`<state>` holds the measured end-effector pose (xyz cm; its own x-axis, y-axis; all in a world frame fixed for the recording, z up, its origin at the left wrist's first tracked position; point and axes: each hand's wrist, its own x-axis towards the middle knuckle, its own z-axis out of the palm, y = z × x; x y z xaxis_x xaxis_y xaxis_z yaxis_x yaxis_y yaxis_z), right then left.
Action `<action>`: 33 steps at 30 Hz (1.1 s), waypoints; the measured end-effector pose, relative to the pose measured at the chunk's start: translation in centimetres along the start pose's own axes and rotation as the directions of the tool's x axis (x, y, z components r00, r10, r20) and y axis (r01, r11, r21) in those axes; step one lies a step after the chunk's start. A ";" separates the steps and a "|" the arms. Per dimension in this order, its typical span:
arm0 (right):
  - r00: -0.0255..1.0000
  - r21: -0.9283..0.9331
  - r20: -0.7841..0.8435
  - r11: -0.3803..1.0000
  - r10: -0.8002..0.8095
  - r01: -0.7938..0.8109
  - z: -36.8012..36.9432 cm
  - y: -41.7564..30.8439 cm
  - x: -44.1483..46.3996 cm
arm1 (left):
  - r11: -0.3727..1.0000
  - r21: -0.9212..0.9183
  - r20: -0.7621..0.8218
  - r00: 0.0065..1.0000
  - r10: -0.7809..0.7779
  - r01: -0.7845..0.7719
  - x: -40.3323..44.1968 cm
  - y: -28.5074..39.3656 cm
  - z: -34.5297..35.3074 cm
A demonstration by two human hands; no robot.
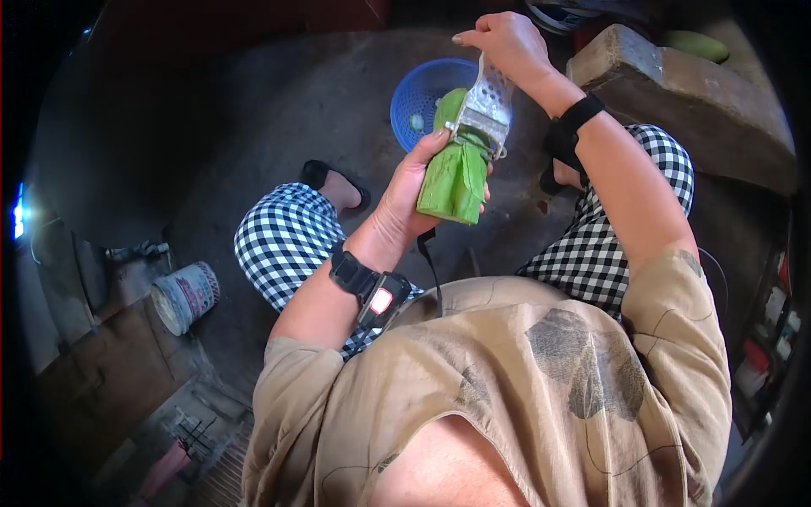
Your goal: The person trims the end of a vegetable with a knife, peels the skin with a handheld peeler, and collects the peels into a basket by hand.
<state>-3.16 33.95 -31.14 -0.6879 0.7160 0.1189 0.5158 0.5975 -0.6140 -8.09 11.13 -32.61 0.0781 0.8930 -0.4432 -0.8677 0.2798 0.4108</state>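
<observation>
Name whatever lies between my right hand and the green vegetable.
A perforated metal tool bridges the stretch from your right hand to the green vegetable, as the head view shows.

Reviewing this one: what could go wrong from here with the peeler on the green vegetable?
The left hand has its thumb right beside the head of the metal peeler, so a slip could nick it. The right hand holds only the far end, so the peeler might twist. The green vegetable is held in the air, and could drop if the grip loosens.
</observation>
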 end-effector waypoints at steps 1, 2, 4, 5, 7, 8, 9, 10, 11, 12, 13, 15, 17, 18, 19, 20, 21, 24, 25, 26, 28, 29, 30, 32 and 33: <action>1.000 0.000 -0.028 1.000 0.000 0.000 0.1 0.6 0.6 | 0.999 -0.032 0.051 0.998 -0.027 0.029 -0.1 -0.2 -0.2; 0.996 -0.031 0.049 0.997 0.075 -0.073 0.2 1.2 1.1 | 1.000 0.020 0.049 0.999 -0.008 0.007 -0.1 -0.2 -0.3; 0.997 0.003 -0.037 0.997 0.072 -0.072 1.7 2.7 1.7 | 1.000 0.012 0.035 0.999 -0.015 0.015 -0.3 0.0 -0.3; 0.994 0.016 -0.081 0.997 0.073 -0.072 2.2 3.6 1.9 | 1.000 0.007 0.031 0.999 -0.020 0.020 -0.4 0.0 -0.4; 0.989 0.029 -0.011 0.989 0.144 -0.144 1.8 4.1 2.4 | 0.998 -0.043 0.058 0.998 -0.034 0.037 -0.3 0.0 -0.5; 0.983 0.033 0.022 0.983 0.181 -0.181 1.6 4.3 2.5 | 0.997 -0.068 0.072 0.996 -0.042 0.047 -0.3 0.0 -0.6; 0.978 0.017 0.032 0.978 0.207 -0.207 1.6 4.7 2.7 | 0.999 -0.033 0.052 0.998 -0.036 0.038 -0.3 0.0 -0.6; 0.972 0.001 0.043 0.973 0.231 -0.231 1.7 5.1 2.9 | 1.000 0.002 0.031 0.999 -0.027 0.027 -0.4 0.0 -0.6; 0.965 -0.014 0.053 0.967 0.255 -0.255 1.9 5.5 3.2 | 0.999 0.038 0.010 1.000 -0.018 0.017 -0.5 0.1 -0.5; 0.959 -0.085 0.040 0.957 0.281 -0.277 1.9 6.3 3.8 | 0.995 0.099 0.044 0.999 -0.001 -0.003 -1.0 0.3 0.0; 0.950 -0.156 0.031 0.941 0.309 -0.301 1.9 7.6 4.4 | 0.988 0.154 0.076 0.997 0.009 -0.021 -1.5 0.5 0.6; 0.938 -0.206 -0.014 0.917 0.347 -0.342 1.9 9.0 4.7 | 0.975 0.215 0.088 0.995 0.037 -0.056 -1.6 1.1 1.2; 0.934 -0.185 -0.058 0.916 0.351 -0.356 1.8 8.9 5.0 | 0.975 0.198 0.041 0.995 0.095 -0.102 -1.6 1.1 1.6; 0.927 -0.200 -0.079 0.905 0.368 -0.376 1.6 9.0 5.4 | 0.980 0.182 -0.003 0.997 0.078 -0.076 -1.3 1.4 0.7; 0.923 -0.195 -0.153 0.905 0.353 -0.378 1.1 8.8 5.1 | 0.980 0.174 -0.046 0.994 0.104 -0.095 -1.0 1.6 0.3; 0.925 -0.155 -0.148 0.916 0.349 -0.370 0.3 8.9 5.2 | 0.979 0.171 -0.087 0.988 0.126 -0.109 -0.6 1.9 -0.1; 0.927 -0.114 -0.146 0.925 0.344 -0.362 -0.5 8.6 5.4 | 0.977 0.170 -0.127 0.981 0.147 -0.125 -0.3 2.3 -0.1; 0.964 0.209 -0.046 0.946 0.262 -0.247 -1.7 7.2 4.8 | 0.988 0.096 -0.165 0.976 0.139 -0.124 -0.2 4.3 0.7; 0.974 0.352 0.023 0.910 0.227 -0.220 -2.1 6.8 4.5 | 0.989 0.085 -0.176 0.976 0.131 -0.118 -0.2 5.0 0.9; 0.986 0.431 0.071 0.887 0.151 -0.167 -1.8 6.1 4.2 | 0.990 0.094 -0.205 0.971 0.123 -0.105 -0.4 5.7 0.8; 0.964 0.521 0.251 0.827 0.087 -0.211 -2.7 2.9 2.3 | 0.985 0.117 -0.177 0.973 0.145 -0.126 -0.3 6.2 0.2; 0.943 0.556 0.328 0.794 0.064 -0.247 -2.9 1.7 1.5 | 0.983 0.128 -0.164 0.974 0.153 -0.133 -0.3 6.2 -0.1; 0.912 0.601 0.410 0.748 0.015 -0.282 -2.8 0.9 0.9 | 0.983 0.115 -0.149 0.976 0.159 -0.142 -0.2 6.0 -0.2; 0.893 0.628 0.449 0.725 -0.042 -0.282 -2.2 -0.1 0.4 | 0.984 0.086 -0.122 0.979 0.164 -0.154 0.3 5.4 -0.4; 0.892 0.625 0.449 0.732 -0.052 -0.272 -2.0 -0.3 0.2 | 0.981 0.099 -0.128 0.975 0.181 -0.170 0.6 5.2 -0.2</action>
<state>-2.44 34.63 -29.36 -0.8696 0.4458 -0.2123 0.2456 0.0175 -0.9692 -12.71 13.09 -30.92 -0.1439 0.8765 -0.4593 -0.8157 0.1577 0.5566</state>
